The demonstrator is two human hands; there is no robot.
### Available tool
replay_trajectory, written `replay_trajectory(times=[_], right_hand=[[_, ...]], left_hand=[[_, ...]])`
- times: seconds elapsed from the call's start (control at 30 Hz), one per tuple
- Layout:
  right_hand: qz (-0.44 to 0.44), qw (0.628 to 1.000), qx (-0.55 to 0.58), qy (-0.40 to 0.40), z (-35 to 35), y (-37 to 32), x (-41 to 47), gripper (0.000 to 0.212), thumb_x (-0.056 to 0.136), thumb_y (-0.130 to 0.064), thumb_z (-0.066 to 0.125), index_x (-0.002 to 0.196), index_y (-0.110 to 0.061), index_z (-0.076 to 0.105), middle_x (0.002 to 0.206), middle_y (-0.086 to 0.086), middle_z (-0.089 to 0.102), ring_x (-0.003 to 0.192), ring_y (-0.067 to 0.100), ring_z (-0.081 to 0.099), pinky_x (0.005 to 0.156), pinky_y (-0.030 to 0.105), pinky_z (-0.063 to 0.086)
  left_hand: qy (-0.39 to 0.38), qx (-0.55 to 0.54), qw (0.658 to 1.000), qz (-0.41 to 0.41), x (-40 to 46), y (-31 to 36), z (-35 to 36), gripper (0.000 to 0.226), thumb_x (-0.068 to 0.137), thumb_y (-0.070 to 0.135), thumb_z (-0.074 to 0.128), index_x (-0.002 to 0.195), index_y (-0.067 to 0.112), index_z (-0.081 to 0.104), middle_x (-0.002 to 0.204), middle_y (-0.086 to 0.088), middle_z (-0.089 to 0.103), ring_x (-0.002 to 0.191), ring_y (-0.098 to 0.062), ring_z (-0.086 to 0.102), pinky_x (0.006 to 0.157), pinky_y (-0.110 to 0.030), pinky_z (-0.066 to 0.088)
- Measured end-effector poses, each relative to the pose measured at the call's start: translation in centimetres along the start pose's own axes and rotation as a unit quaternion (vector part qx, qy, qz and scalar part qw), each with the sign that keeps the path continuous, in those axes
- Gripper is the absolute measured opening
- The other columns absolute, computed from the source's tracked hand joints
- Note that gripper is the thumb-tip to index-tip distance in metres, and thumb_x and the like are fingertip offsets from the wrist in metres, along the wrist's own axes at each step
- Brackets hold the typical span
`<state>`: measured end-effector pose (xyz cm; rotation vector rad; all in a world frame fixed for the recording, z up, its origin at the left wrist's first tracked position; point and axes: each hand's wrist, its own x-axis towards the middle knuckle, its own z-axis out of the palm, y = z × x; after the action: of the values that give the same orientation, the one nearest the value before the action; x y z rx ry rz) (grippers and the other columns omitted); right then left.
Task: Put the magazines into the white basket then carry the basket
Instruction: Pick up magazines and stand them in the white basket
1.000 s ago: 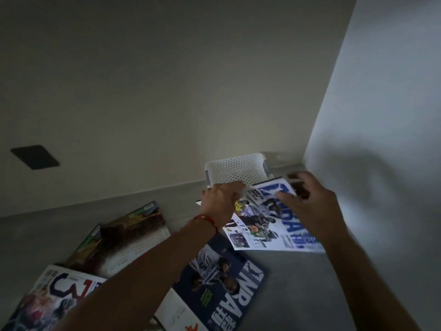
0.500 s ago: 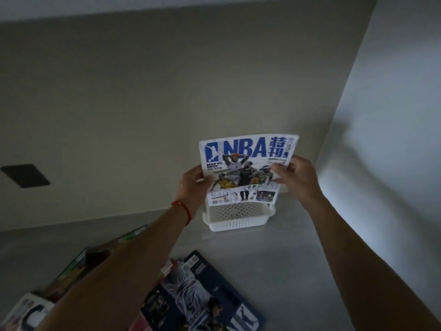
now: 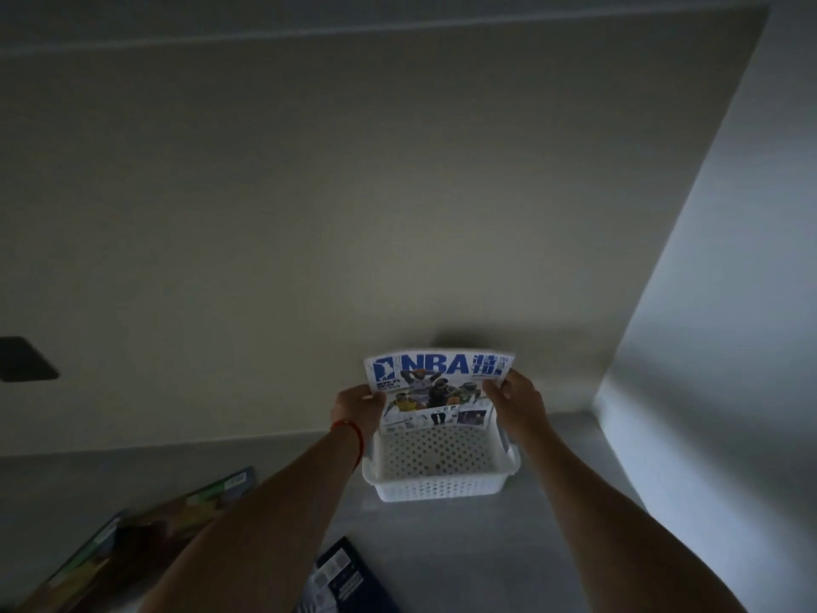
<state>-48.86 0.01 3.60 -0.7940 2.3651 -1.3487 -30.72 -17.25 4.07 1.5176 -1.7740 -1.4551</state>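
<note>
Two hands are holding one NBA magazine (image 3: 435, 384) upright, its lower edge sitting inside the white basket (image 3: 437, 468) at the far wall side. The left hand (image 3: 360, 407) is gripping the left edge, and the right hand (image 3: 515, 398) is gripping the right edge. The basket is standing on the grey desk (image 3: 508, 546) near the corner. Two other magazines, a dark blue one (image 3: 345, 579) and a greenish one (image 3: 146, 528), are lying on the desk closer to the person.

a grey countertop (image 3: 508, 546) meeting a beige back wall (image 3: 353, 192) and a paler side wall (image 3: 729, 347), with a dark rectangular plate (image 3: 24, 359) on the back wall at left.
</note>
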Motion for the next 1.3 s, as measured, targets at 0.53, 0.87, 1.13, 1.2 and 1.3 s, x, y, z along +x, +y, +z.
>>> replay_trajectory(times=[0.53, 0.87, 1.13, 1.2, 1.3], right_hand=[[0.072, 0.997, 0.020, -0.030, 2.2, -0.3, 0.3, 0.049, 0.097, -0.012, 0.055, 0.143, -0.012, 0.040, 0.139, 0.012, 0.060, 0.120, 0.030, 0.060, 0.090, 0.029, 0.047], [-0.080, 0.992, -0.098, -0.011, 0.5, -2.1, -6.4, 0.031, 0.094, -0.006, 0.053, 0.121, -0.013, 0.065, 0.121, 0.008, 0.068, 0.109, 0.020, 0.065, 0.096, 0.032, 0.050], [0.018, 0.882, -0.317, -0.349, 6.7, 1.4, -22.5, 0.021, 0.096, -0.032, 0.050, 0.101, -0.013, 0.058, 0.109, 0.009, 0.064, 0.106, 0.028, 0.063, 0.083, 0.034, 0.049], [0.074, 0.856, -0.386, -0.336, 9.0, 2.3, -27.2, 0.039, 0.098, -0.039, 0.048, 0.122, -0.009, 0.051, 0.129, 0.011, 0.050, 0.122, 0.032, 0.052, 0.093, 0.038, 0.047], [0.117, 0.865, -0.436, -0.219, 11.4, 2.3, -32.4, 0.059, 0.096, -0.048, 0.050, 0.140, -0.010, 0.039, 0.140, 0.010, 0.044, 0.125, 0.029, 0.047, 0.094, 0.042, 0.051]], left_hand=[[-0.004, -0.031, 0.996, -0.089, 3.1, 1.6, 0.6, 0.057, 0.091, 0.049, 0.057, 0.118, -0.001, 0.063, 0.108, -0.019, 0.068, 0.088, -0.033, 0.066, 0.071, -0.037, 0.059], [-0.048, -0.014, 0.999, -0.001, -1.6, 1.8, -3.1, 0.008, 0.082, 0.013, 0.058, 0.083, 0.020, 0.060, 0.096, -0.010, 0.063, 0.090, -0.029, 0.065, 0.088, -0.047, 0.059], [-0.153, 0.273, 0.939, 0.145, -13.5, -12.0, -9.5, 0.023, 0.086, 0.005, 0.056, 0.105, 0.007, 0.069, 0.109, -0.013, 0.069, 0.105, -0.030, 0.064, 0.091, -0.032, 0.049], [-0.210, 0.425, 0.865, 0.164, -16.0, -15.8, -10.9, 0.032, 0.094, 0.012, 0.047, 0.122, 0.008, 0.062, 0.126, -0.017, 0.062, 0.119, -0.033, 0.057, 0.113, -0.042, 0.037], [-0.275, 0.500, 0.804, 0.167, -18.2, -20.6, -12.6, 0.054, 0.094, 0.020, 0.049, 0.146, 0.023, 0.038, 0.161, -0.007, 0.025, 0.149, -0.032, 0.022, 0.122, -0.054, 0.018]])
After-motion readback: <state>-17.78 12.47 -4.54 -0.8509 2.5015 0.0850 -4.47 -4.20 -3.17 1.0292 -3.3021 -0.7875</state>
